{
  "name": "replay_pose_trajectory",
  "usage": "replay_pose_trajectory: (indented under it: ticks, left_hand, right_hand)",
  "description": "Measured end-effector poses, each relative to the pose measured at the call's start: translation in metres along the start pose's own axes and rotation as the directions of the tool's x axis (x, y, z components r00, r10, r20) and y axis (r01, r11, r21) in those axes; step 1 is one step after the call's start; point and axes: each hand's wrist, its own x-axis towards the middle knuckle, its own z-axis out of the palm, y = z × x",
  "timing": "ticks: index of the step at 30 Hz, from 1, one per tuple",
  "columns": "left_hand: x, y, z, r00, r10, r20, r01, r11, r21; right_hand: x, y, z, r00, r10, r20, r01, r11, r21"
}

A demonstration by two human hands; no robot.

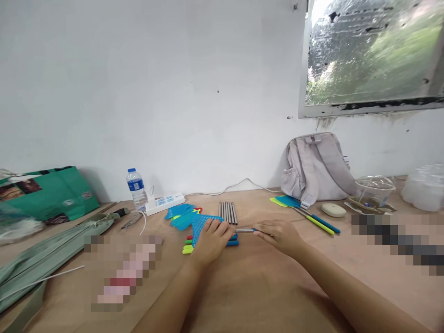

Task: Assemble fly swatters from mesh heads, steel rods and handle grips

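Note:
My left hand (214,238) is closed on a blue mesh fly swatter (200,225), at the head end. Its metal rod (244,230) runs level to the right, where my right hand (279,236) pinches the blue handle; most of that handle is hidden by the fingers. Beneath and beside my left hand lie several loose handles (188,250) in red, green, yellow-green and blue. Just beyond my hands, several bare metal rods (227,212) lie side by side. Loose swatter heads (181,217), mostly blue, are heaped to the left of those rods.
Two swatters (314,220), blue and yellow-green, lie at the right beside a round beige case (333,210). A grey backpack (314,166) leans on the wall. Leftward stand a power strip (165,203), a water bottle (135,187) and a green bag (65,192).

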Motion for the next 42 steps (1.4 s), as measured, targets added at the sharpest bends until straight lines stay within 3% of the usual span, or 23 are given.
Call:
replay_pose_trajectory:
  ticks: [5,11,23,32,37,42]
  left_hand:
    - [0.002,-0.005,-0.006,1.000,0.024,0.017,-0.023,0.999,-0.045]
    - [0.004,-0.011,-0.011,0.997,0.031,0.071,-0.022,0.992,-0.121]
    - [0.002,-0.021,-0.007,0.985,0.054,0.163,-0.034,0.992,-0.122]
    - [-0.025,-0.058,0.007,0.986,-0.033,0.165,0.041,0.998,-0.045]
    - [-0.020,-0.049,0.006,0.990,-0.116,0.074,0.117,0.993,-0.003]
    - [-0.004,-0.019,0.008,0.974,-0.219,-0.056,0.219,0.976,-0.013]
  right_hand:
    - [-0.002,0.004,0.002,0.992,-0.105,-0.070,0.098,0.991,-0.095]
    - [-0.005,0.008,0.006,0.984,-0.171,-0.060,0.159,0.973,-0.166]
    - [0.005,0.013,0.006,0.999,-0.028,0.023,0.027,0.998,0.062]
    - [-0.008,0.042,-0.005,0.993,0.096,0.065,-0.098,0.995,0.022]
    - [-0.012,0.042,-0.006,0.994,0.084,0.067,-0.086,0.996,0.035]
    - [-0.010,0.031,-0.003,0.985,0.151,0.081,-0.148,0.988,-0.042]
